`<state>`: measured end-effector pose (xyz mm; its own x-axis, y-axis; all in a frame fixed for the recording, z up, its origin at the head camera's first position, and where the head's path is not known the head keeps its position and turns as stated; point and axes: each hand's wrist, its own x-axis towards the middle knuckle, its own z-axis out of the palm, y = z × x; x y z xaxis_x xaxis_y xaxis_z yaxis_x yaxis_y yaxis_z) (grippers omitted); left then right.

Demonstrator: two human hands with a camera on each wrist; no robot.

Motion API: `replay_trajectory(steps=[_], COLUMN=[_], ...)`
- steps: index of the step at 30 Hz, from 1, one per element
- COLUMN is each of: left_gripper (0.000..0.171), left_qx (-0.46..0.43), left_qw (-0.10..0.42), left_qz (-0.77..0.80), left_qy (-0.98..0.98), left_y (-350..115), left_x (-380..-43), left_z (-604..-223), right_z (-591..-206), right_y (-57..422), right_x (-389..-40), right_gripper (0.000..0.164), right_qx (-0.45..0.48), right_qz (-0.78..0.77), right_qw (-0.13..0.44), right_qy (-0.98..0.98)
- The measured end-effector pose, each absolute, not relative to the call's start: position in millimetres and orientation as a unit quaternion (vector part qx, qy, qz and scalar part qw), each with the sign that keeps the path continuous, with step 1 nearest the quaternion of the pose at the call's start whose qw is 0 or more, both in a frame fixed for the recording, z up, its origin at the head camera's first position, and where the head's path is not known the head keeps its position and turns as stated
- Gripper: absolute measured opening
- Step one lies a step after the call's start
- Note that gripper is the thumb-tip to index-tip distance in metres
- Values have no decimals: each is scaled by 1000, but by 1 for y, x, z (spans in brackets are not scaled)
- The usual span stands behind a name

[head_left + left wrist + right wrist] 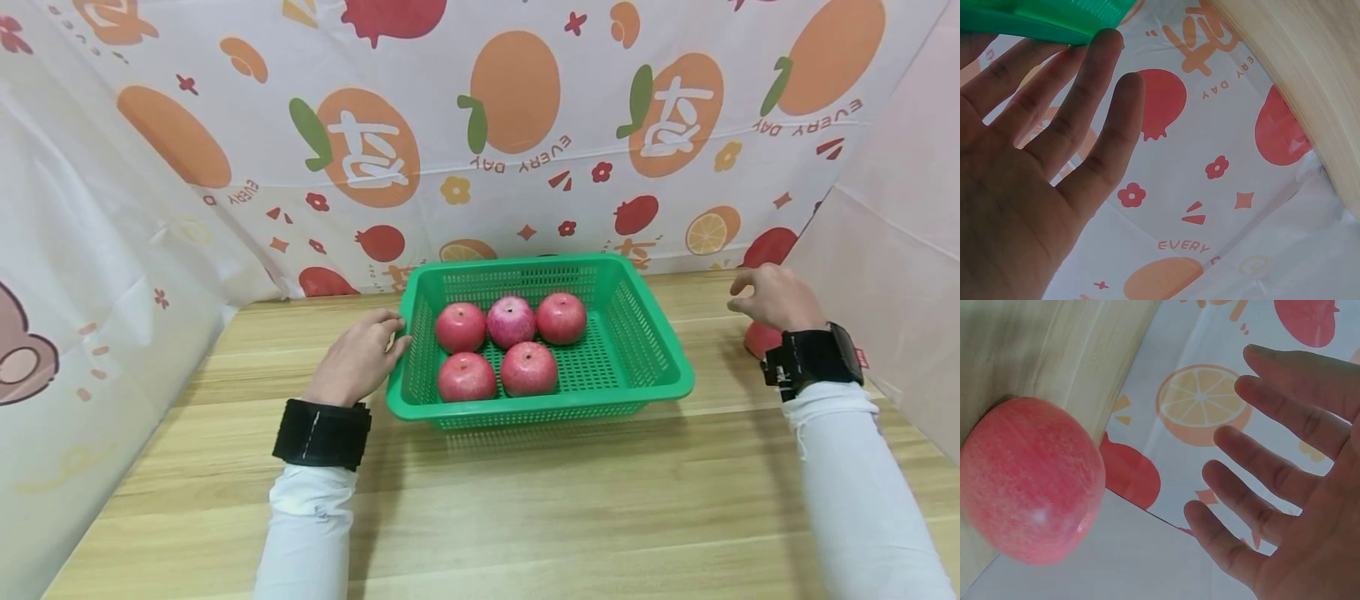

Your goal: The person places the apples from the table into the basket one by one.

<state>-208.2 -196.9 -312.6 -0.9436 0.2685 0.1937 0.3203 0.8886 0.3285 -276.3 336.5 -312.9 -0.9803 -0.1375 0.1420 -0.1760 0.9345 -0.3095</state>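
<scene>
A green plastic basket (540, 406) sits mid-table with several red apples (528, 368) in its left and middle part. At the basket's left rim is my left hand (358, 357); its fingers look fairly straight in the left wrist view, the tips at the green edge (1029, 28). Whether they press on the rim, I cannot tell. To the right, my right hand (780, 296) hovers with spread fingers and nothing in them. Below it, partly hidden by the hand and wrist, another red apple (761, 340) lies on the table. The right wrist view shows that apple (1032, 481) apart from the fingers.
The wooden table (525, 508) runs back to a fruit-printed cloth (525, 200) hanging behind the basket. More cloth hangs at the left side (112, 275), and a pale sheet (892, 275) stands close beyond the right hand.
</scene>
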Motion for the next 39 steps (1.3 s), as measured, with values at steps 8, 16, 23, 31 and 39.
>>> replay_trajectory(steps=[8, 16, 23, 31, 39], left_gripper=[37, 37, 38, 38, 38], left_qx=[-151, -151, -151, -150, -146], left_qw=[71, 73, 72, 69, 65], left_qz=[-181, -177, -182, -182, -183], left_qy=[-969, -970, -969, -969, -970], left_y=[-197, -197, -197, -197, -196], left_x=[-208, -207, -208, -207, -206], left_z=[-313, -312, -311, -312, -312], right_z=[-316, -328, -335, -347, -357], right_y=[340, 342, 345, 355, 363], right_x=[-276, -273, -272, -269, -271], right_gripper=[27, 34, 37, 44, 46], right_qx=[77, 50, 38, -12, -1], right_qz=[157, 140, 145, 171, 178], right_qw=[65, 94, 113, 61, 44], right_qy=[-982, -984, -982, -983, -983])
